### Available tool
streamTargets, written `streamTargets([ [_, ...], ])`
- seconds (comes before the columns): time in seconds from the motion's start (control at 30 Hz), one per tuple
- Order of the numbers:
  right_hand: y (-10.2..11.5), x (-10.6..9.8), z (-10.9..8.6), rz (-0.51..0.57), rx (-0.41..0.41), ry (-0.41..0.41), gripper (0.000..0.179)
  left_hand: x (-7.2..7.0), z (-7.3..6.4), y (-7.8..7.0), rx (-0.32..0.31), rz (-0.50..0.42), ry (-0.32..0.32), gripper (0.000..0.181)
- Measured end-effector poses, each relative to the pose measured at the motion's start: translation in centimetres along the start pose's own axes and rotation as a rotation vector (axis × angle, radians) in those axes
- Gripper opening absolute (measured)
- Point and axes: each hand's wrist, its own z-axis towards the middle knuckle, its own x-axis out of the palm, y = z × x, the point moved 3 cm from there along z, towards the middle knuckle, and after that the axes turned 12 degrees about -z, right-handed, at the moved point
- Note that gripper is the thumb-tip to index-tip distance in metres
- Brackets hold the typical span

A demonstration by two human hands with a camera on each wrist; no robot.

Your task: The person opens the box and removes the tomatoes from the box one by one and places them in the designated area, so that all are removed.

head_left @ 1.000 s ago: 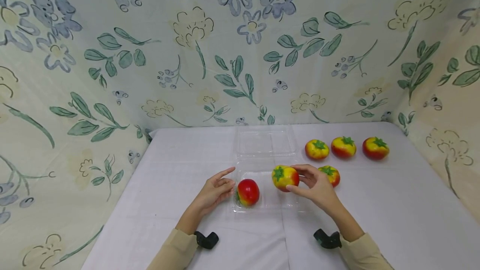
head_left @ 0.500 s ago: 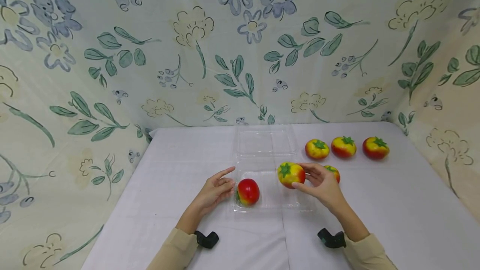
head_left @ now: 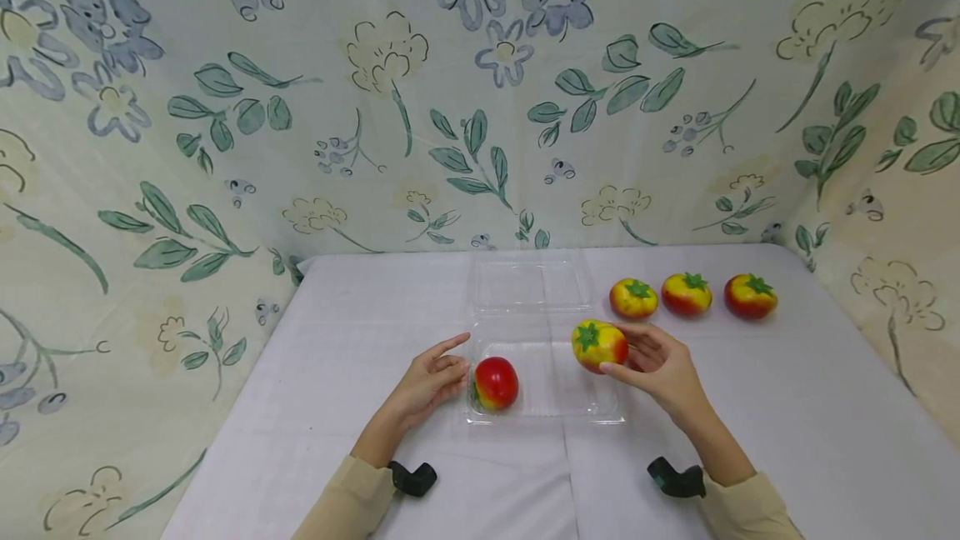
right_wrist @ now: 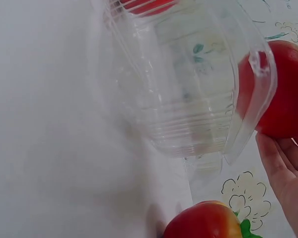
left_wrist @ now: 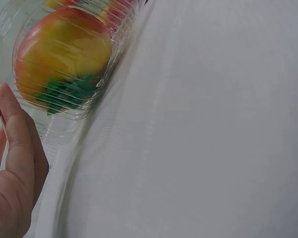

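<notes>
A clear plastic clamshell box [head_left: 528, 419] lies on the table with its lid folded back. One red tomato-like fruit [head_left: 497, 383] sits on its side in the box's front left part. My left hand [head_left: 431, 380] pinches the left rim of the box, its index finger stretched out. Over the box's right side, my right hand [head_left: 660, 369] grips a yellow-and-red tomato-like fruit [head_left: 596, 346] between thumb and fingers, green leafy top turned to the left. From the right wrist, this fruit [right_wrist: 285, 94] shows beside the box's rim.
Three similar fruits, the left one [head_left: 633, 298], the middle one [head_left: 687, 296] and the right one [head_left: 751, 297], stand in a row at the back right. Another fruit [right_wrist: 203, 221] in the right wrist view is hidden behind my right hand from the head. Floral cloth [head_left: 480, 148] hangs behind the table.
My right hand has moved right and slightly back with its fruit, from over the middle of the box to its right side, covering the fruit behind it. The left hand stays in place.
</notes>
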Motion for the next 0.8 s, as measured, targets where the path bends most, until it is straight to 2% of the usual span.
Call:
streamTargets([
  [0.4, -0.7, -1.1, -0.4, 0.055, 0.005, -0.018, 0.061, 0.1, 0.1, 0.0, 0.001, -0.005, 0.001, 0.06],
  [0.8, -1.2, -2.2, -0.5, 0.048, 0.039, -0.04, 0.063, 0.0, -0.1, 0.0, 0.005, 0.001, 0.006, 0.058],
])
